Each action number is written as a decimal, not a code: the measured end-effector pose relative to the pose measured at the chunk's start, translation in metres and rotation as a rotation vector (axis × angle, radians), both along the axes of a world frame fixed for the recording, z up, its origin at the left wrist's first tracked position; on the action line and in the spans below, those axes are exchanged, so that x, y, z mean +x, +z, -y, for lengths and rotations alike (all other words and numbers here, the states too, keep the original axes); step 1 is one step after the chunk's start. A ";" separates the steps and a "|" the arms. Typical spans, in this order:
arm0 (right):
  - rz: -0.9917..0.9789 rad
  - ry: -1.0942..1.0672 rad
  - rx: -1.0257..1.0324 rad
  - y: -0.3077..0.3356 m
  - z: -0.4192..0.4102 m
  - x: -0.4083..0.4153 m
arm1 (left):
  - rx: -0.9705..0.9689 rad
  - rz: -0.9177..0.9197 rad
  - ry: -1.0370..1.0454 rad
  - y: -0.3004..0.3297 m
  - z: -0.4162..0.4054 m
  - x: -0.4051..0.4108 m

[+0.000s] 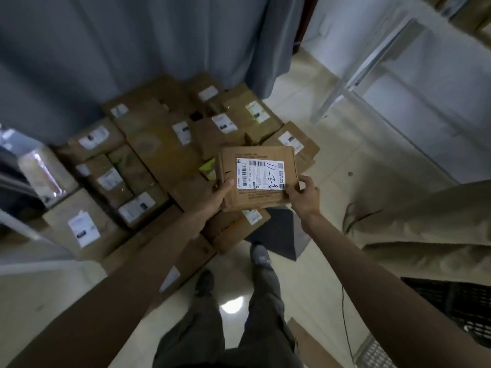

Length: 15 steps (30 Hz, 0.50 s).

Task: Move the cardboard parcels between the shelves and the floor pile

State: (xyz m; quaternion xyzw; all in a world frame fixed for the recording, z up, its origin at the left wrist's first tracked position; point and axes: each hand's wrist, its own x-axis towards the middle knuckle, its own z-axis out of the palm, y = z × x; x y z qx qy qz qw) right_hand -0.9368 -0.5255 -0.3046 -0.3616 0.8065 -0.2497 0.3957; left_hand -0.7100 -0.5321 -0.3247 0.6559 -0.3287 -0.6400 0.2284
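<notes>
Left hand (216,196) and right hand (303,193) grip a labelled parcel (259,177) above the floor pile (148,152). Next, probably carry it to a shelf

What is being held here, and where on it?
A cardboard parcel, between both hands: left hand grips its near-left corner, right hand its near-right corner.

Parcel (259,179) held between both hands above the floor pile (148,160) – shelving (377,75) to the right

Forearms (127,282) bare, no sleeves in view. Grey-olive trousers (239,328), loose cut. Dark grey shoes (259,254), low profile.
</notes>
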 end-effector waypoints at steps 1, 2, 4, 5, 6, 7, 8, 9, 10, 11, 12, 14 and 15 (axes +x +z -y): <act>-0.006 0.015 0.035 -0.015 0.006 -0.006 | 0.038 -0.013 0.018 -0.013 0.000 -0.008; -0.012 0.033 0.071 -0.030 0.012 -0.011 | 0.070 -0.015 0.042 -0.027 -0.001 -0.015; -0.019 0.092 0.126 -0.061 0.021 -0.021 | 0.126 0.010 0.096 -0.057 -0.004 -0.029; -0.029 0.132 0.153 -0.077 0.024 -0.026 | 0.151 0.018 0.112 -0.073 -0.006 -0.036; -0.043 0.169 0.183 -0.092 0.027 -0.032 | 0.177 0.016 0.118 -0.091 -0.009 -0.044; -0.057 0.200 0.208 -0.109 0.030 -0.037 | 0.204 0.019 0.117 -0.108 -0.011 -0.052; -0.069 0.230 0.234 -0.126 0.033 -0.043 | 0.223 0.033 0.111 -0.123 -0.015 -0.060; -0.081 0.262 0.266 -0.143 0.034 -0.049 | 0.238 0.047 0.113 -0.138 -0.018 -0.067; -0.095 0.291 0.299 -0.159 0.036 -0.055 | 0.254 0.058 0.128 -0.154 -0.021 -0.074; -0.105 0.314 0.324 -0.174 0.037 -0.060 | 0.278 0.071 0.144 -0.170 -0.023 -0.081; -0.108 0.330 0.341 -0.189 0.040 -0.065 | 0.297 0.089 0.154 -0.185 -0.025 -0.087; -0.095 0.361 0.375 -0.219 0.045 -0.072 | 0.307 0.115 0.178 -0.214 -0.027 -0.099; -0.093 0.381 0.394 -0.235 0.048 -0.074 | 0.317 0.121 0.192 -0.229 -0.028 -0.103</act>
